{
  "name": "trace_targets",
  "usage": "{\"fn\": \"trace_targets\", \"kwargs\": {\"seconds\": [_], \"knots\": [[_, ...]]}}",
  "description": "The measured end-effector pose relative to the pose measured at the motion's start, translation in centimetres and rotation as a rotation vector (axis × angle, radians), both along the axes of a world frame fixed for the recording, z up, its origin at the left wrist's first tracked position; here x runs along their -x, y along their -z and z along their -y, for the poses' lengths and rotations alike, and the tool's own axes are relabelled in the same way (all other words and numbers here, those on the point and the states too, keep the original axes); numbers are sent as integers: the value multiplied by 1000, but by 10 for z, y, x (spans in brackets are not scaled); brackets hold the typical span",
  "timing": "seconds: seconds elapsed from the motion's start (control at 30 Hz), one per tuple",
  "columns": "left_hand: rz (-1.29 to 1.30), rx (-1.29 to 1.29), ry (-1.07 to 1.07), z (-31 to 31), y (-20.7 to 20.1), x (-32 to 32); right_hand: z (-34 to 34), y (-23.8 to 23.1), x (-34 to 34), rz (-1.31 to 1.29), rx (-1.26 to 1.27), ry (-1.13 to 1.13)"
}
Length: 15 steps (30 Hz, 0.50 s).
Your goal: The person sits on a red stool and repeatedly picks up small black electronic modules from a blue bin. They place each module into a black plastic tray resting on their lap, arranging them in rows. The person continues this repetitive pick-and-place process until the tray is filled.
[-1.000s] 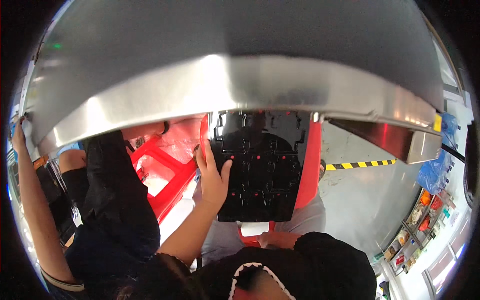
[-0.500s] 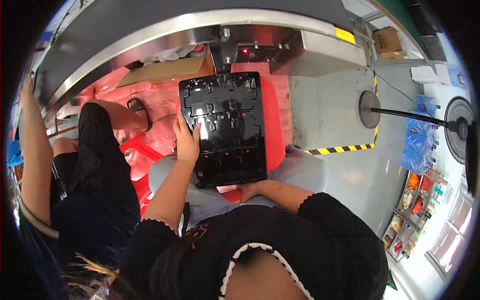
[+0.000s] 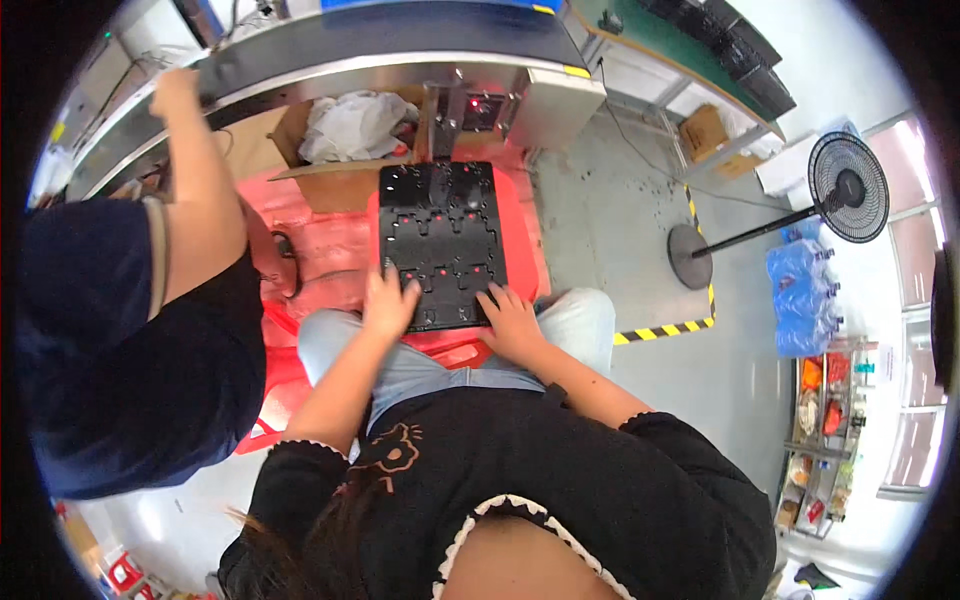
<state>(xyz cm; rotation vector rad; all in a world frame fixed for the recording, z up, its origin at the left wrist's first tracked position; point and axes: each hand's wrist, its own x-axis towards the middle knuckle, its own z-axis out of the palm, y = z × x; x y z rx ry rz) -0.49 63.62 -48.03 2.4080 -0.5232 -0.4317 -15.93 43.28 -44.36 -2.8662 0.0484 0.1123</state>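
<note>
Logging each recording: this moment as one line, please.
object: black tray over red surface | left grip: at its lower left edge | right grip: at its lower right corner

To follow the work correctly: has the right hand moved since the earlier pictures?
Yes: judged against the red stool, the right hand has moved rightward and forward, to the near-right corner of the black molded tray.

Left hand (image 3: 388, 303): slides from tray's (image 3: 445, 245) left side to its near-left corner | right hand (image 3: 513, 322): comes up from below the near edge to the near-right corner | tray: looks smaller | view: swings, bringing fan (image 3: 848, 187) and co-worker's hand (image 3: 175, 92) in from the rims, white bags (image 3: 350, 127) plainer
</note>
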Motion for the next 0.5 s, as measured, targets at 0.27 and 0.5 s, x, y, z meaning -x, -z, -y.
{"fn": "trace_targets", "kwargs": {"seconds": [0.27, 0.5], "knots": [[-35, -22, 141, -27, -1, 22, 19, 17, 5, -150, 57, -71], [285, -5, 67, -47, -22, 14, 32, 12, 6, 87, -70, -28]]}}
